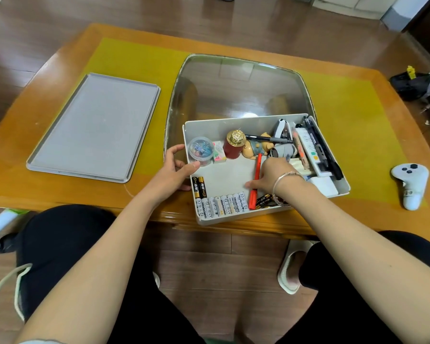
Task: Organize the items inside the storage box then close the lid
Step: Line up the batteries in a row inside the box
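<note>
An open grey storage box [233, 124] sits at the table's near edge. My left hand [176, 167] grips its left wall. My right hand [274, 176] reaches inside and its fingers close on a red pen [253, 194]. A row of white batteries [221, 204] lines the near wall, with two black-and-gold ones [198, 186] at the left. A clear tub of clips [201, 151], a red jar with a gold top [234, 144], a small figurine [255, 148], markers and a stapler fill the far and right side. The grey lid [94, 127] lies flat to the left.
A glass panel [236, 83] is set in the wooden table behind the box. A white game controller [410, 184] lies at the right. A black bag [411, 83] stands past the table's far right corner. My knees are under the near edge.
</note>
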A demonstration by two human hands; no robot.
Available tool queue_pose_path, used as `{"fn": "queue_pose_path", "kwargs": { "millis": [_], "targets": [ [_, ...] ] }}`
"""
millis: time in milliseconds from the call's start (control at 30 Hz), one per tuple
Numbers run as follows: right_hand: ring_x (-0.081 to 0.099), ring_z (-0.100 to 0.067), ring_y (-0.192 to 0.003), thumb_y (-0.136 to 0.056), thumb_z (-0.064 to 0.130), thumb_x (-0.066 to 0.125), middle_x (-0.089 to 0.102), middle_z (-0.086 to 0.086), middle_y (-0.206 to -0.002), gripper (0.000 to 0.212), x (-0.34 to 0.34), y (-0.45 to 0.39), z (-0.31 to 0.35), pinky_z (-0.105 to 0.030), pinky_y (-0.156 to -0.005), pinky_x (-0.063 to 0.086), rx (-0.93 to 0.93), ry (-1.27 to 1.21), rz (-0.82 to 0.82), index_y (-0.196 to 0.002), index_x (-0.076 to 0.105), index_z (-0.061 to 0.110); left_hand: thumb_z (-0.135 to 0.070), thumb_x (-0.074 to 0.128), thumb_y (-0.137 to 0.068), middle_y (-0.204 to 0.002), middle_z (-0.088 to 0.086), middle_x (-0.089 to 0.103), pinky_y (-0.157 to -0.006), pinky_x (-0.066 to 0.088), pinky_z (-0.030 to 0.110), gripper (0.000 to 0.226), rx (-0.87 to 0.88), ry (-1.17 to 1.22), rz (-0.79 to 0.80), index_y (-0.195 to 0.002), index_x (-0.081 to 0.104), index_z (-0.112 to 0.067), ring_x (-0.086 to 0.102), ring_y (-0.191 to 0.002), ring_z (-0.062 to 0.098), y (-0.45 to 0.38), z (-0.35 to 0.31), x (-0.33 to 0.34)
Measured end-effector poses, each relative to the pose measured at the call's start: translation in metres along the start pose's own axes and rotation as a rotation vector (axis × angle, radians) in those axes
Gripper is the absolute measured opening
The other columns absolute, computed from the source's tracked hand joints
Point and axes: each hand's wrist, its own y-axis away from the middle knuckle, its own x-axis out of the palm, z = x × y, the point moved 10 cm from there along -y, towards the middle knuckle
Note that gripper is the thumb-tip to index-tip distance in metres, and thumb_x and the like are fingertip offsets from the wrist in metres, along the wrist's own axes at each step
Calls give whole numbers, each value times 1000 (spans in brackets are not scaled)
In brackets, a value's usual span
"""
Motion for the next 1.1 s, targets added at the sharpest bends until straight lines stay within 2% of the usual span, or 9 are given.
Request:
{"fn": "queue_pose_path", "kwargs": {
  "millis": [167, 267, 400, 633, 833, 900, 1000, 1033, 1100],
  "targets": [
    [58, -27, -75, -75, 39, 71, 50, -5, -59, 36, -1, 0, -10, -27, -58, 42, 79, -158, -1, -64, 59, 7, -37, 58, -91, -107, 7, 57, -48, 43, 3, 61, 0, -5, 5, -141, 23, -30, 60, -84, 6, 0, 0, 1],
    [66, -29, -70, -77, 28, 66, 65, -14, -64, 29, -16, 12, -32, -36, -67, 55, 142, -368, -117, -72, 67, 0, -38, 58, -91, -107, 8, 57, -48, 43, 3, 61, 1, -5, 3, -141, 23, -30, 60, -85, 7, -1, 1, 0],
    [64, -29, -57, -80, 23, 63, 68, -18, -66, 27, -30, 26, -59, -42, -70, 57, 198, -453, -207, -72, 66, -2, -39, 58, -91, -105, 8, 57, -48, 43, 3, 62, 10, -13, -2, -141, 24, -29, 60, -84, 7, -1, 1, 0],
    [67, -29, -76, -82, 34, 66, 68, -14, -75, 30, -15, 27, -79, -37, -73, 56, 290, -396, -115, -71, 63, 6, -37, 58, -91, -113, 14, 56, -48, 43, 4, 61, 7, -9, -4, -141, 24, -29, 60, -86, 8, -3, 2, 0],
    [59, -29, -79, -76, 32, 71, 58, -10, -81, 31, -10, 22, -79, -29, -63, 43, 349, -256, -114, -90, 56, 8, -38, 58, -91, -109, 10, 58, -47, 42, 3, 62, 5, -9, -4, -142, 23, -30, 60, -84, 6, -2, 2, 0],
    [55, -28, -74, -76, 30, 71, 55, -9, -76, 29, -11, 22, -77, -28, -62, 40, 348, -278, -136, -85, 56, 8, -38, 58, -91, -106, 8, 58, -48, 42, 3, 63, 3, -6, -2, -142, 23, -29, 60, -83, 6, -1, 2, 0],
    [51, -24, -57, -80, 26, 65, 50, -4, -57, 30, -24, 24, -70, -24, -49, 33, 285, -333, -209, -60, 49, 10, -38, 58, -91, -105, 7, 57, -48, 42, 3, 63, 3, -5, 2, -142, 23, -29, 60, -83, 6, -1, 1, 1],
    [53, -26, -57, -82, 24, 61, 50, -5, -54, 32, -32, 23, -63, -23, -45, 31, 242, -336, -238, -57, 47, 11, -38, 58, -91, -104, 6, 57, -47, 42, 3, 63, 3, -9, 1, -142, 23, -29, 60, -82, 5, -1, 1, 1],
    [61, -35, -78, -87, 21, 56, 55, -11, -61, 32, -51, 19, -45, -28, -51, 41, 138, -316, -270, -60, 45, 7, -38, 58, -91, -104, 6, 57, -47, 42, 3, 63, 3, -8, 0, -142, 23, -29, 60, -82, 5, 0, 0, 0]
  ]
}}
